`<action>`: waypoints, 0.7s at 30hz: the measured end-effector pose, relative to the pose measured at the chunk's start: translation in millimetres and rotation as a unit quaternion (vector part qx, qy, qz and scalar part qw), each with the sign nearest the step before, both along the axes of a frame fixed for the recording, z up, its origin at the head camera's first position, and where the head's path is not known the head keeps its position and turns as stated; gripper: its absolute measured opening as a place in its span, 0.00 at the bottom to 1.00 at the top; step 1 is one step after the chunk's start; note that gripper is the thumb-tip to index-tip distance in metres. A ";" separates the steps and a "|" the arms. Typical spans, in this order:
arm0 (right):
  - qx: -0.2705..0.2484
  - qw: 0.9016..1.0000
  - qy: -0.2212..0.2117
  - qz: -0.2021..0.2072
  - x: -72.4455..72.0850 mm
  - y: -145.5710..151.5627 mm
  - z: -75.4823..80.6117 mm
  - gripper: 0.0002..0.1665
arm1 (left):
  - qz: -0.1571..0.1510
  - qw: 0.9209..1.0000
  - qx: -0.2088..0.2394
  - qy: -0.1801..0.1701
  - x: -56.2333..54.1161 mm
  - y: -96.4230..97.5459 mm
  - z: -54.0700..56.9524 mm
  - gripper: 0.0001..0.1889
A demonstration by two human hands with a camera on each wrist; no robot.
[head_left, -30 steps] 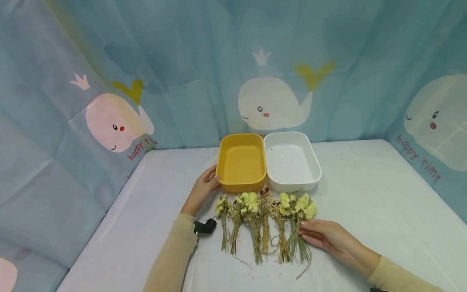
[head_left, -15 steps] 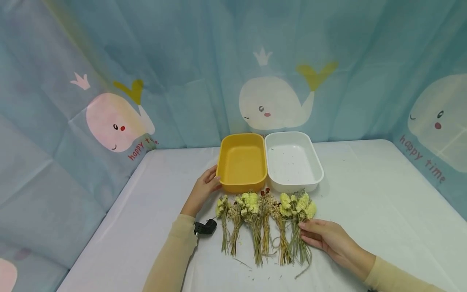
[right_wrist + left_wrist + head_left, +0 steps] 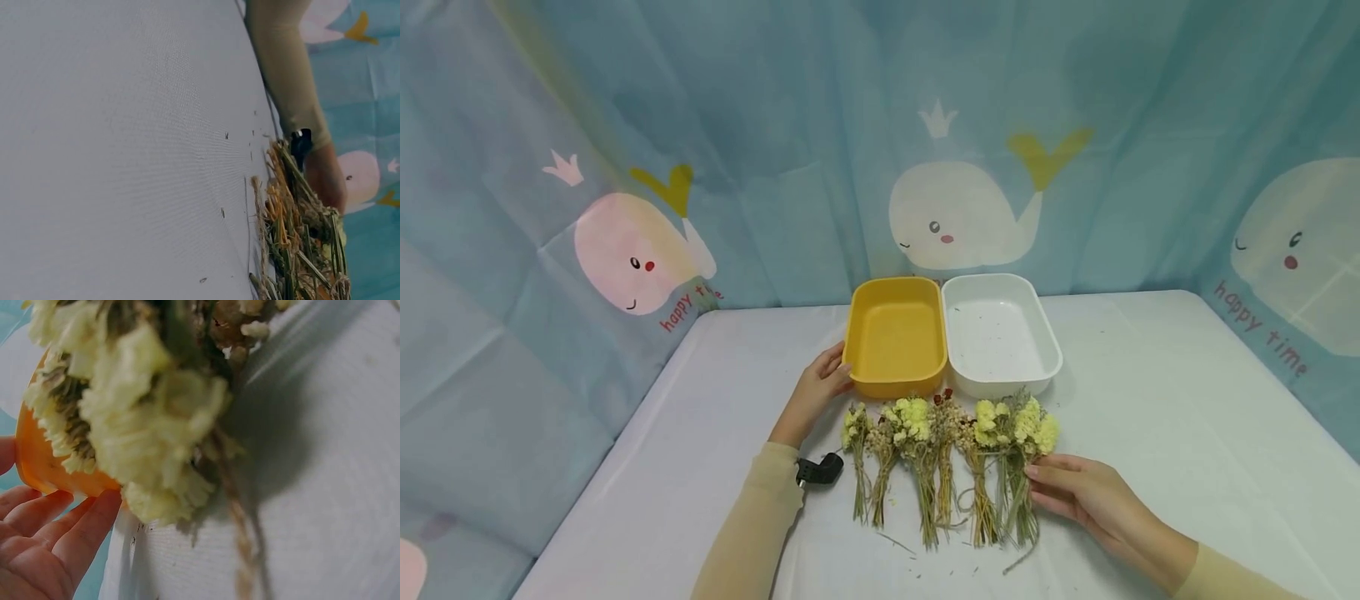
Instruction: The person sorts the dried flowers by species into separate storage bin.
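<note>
My left hand (image 3: 812,392) rests against the left side of a yellow bin (image 3: 895,389), its fingers fairly straight on the wall and its thumb near the front corner. In the left wrist view those fingers (image 3: 87,534) touch the bin (image 3: 37,456) behind blurred pale-yellow flowers (image 3: 144,419). My right hand (image 3: 1090,496) pinches the stems of the rightmost dried flower bunch (image 3: 1033,429), with its heads on the white cloth. Several more tied bunches (image 3: 913,417) lie in a row to its left. The right wrist view shows stem ends (image 3: 294,244) but not the right fingers.
A white bin (image 3: 1000,387) with small bits in it stands right beside the yellow one, behind the flowers. Loose stem scraps (image 3: 897,542) and a trailing twine end (image 3: 1018,560) lie on the white cloth (image 3: 1150,400). A blue whale-print curtain (image 3: 790,208) encloses the table.
My right hand has shifted a little to the right, and the top of the rightmost bunch has moved with it. The left hand keeps its place at the yellow bin.
</note>
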State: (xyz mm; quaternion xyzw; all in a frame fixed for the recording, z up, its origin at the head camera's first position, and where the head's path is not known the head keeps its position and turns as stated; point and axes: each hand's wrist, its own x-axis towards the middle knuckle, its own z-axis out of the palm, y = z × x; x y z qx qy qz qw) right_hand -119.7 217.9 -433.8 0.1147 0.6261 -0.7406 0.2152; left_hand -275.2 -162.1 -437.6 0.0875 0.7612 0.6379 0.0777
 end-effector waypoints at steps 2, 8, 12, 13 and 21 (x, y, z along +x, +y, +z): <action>-0.002 1.000 -0.001 0.005 0.7 1.7 0.4 0.23 | -0.002 1.000 -0.001 0.001 0.3 0.1 -0.2 0.31; 0.010 1.000 -0.002 0.005 1.0 6.5 -1.2 0.14 | 0.001 1.000 0.001 0.002 0.4 0.9 0.0 0.31; 0.021 1.000 -0.008 0.005 2.7 9.4 -2.1 0.12 | 0.000 1.000 0.000 0.001 1.1 0.2 0.4 0.31; 0.021 1.000 -0.008 0.003 3.3 10.1 -2.1 0.12 | 0.001 1.000 0.000 0.001 1.2 0.1 0.5 0.31; 0.011 1.000 0.014 0.012 3.7 15.5 4.5 0.10 | -0.003 1.000 0.005 0.001 1.6 0.1 1.8 0.31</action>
